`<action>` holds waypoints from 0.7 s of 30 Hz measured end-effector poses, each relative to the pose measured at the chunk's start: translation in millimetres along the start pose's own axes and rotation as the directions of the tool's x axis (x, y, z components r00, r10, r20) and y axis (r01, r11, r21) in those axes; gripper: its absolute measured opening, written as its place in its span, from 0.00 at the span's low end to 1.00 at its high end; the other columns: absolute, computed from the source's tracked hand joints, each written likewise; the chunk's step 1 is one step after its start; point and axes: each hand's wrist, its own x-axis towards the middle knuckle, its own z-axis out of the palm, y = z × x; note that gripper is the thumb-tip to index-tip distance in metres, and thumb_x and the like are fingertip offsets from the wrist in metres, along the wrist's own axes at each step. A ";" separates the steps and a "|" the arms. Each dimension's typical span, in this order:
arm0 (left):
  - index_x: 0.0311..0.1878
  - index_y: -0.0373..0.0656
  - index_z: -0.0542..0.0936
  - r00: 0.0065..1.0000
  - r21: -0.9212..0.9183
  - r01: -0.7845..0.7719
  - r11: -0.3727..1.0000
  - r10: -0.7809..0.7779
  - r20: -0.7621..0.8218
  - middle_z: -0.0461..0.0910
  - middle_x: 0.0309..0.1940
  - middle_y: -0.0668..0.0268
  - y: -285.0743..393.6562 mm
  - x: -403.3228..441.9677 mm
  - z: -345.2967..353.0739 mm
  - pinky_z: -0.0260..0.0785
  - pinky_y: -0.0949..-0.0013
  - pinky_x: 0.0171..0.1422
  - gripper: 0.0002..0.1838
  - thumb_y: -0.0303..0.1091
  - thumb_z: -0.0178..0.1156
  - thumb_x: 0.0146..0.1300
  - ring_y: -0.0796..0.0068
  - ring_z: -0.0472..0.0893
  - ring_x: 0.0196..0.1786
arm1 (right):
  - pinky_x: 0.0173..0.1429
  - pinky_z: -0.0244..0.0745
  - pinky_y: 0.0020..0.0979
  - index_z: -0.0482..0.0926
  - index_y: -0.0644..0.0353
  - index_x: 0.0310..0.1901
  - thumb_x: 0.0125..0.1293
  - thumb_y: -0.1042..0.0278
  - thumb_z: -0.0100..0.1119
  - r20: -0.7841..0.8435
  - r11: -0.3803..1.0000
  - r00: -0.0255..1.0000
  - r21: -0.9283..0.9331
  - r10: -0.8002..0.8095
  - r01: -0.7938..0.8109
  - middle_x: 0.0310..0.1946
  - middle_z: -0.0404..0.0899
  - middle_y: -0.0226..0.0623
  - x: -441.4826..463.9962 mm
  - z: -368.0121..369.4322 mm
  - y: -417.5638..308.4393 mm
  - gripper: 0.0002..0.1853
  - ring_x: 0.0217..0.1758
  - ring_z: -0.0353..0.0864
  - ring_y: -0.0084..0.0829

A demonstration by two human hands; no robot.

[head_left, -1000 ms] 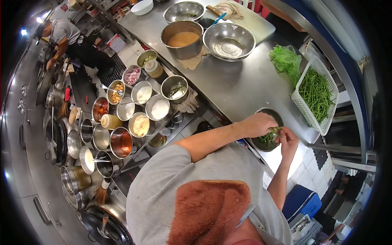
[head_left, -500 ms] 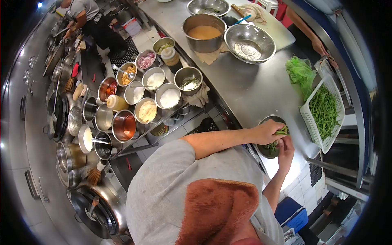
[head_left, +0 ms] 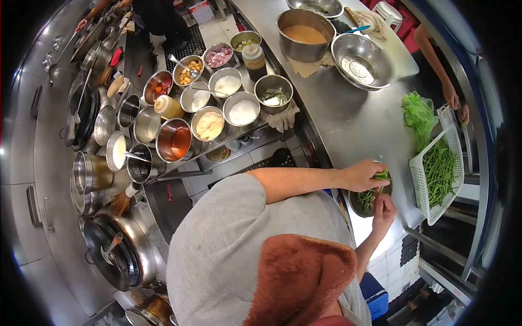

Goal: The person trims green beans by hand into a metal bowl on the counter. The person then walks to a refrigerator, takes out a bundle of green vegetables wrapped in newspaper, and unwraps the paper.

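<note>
My left hand [head_left: 365, 176] is closed around a small bunch of green beans [head_left: 381, 175], held over a round metal bowl [head_left: 356, 207]. Just below it, my right hand [head_left: 384, 213] has its fingers curled together close to the bunch; what they pinch, if anything, is too small to make out. More green beans [head_left: 366, 199] lie inside the bowl, partly hidden by both hands. Beyond the bowl, a white perforated basket [head_left: 420, 187] holds a large heap of green beans [head_left: 439, 168].
Green plastic bag [head_left: 417, 117] lies beside the basket. Farther along the steel counter [head_left: 348, 127] are a metal colander [head_left: 361, 60] and a pot of orange-brown liquid [head_left: 304, 38]. Another person's hands [head_left: 457, 106] are at the basket's far end. Several ingredient containers [head_left: 242, 111] stand behind me.
The view has shifted, so the counter items appear farther right. My right hand has drawn slightly away from my left. The other person's hands have changed position near the basket.
</note>
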 end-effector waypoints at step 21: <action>0.31 0.39 0.73 0.997 -0.096 0.075 0.993 -0.073 0.027 0.66 0.21 0.75 -6.1 -1.7 -1.6 0.57 0.72 0.31 0.17 0.43 0.53 0.71 0.83 0.63 0.27 | 0.41 0.77 0.46 0.80 0.54 0.40 0.46 0.70 0.70 0.144 0.646 0.989 -0.757 0.022 0.096 0.30 0.79 0.44 28.4 25.5 29.6 0.17 0.35 0.81 0.47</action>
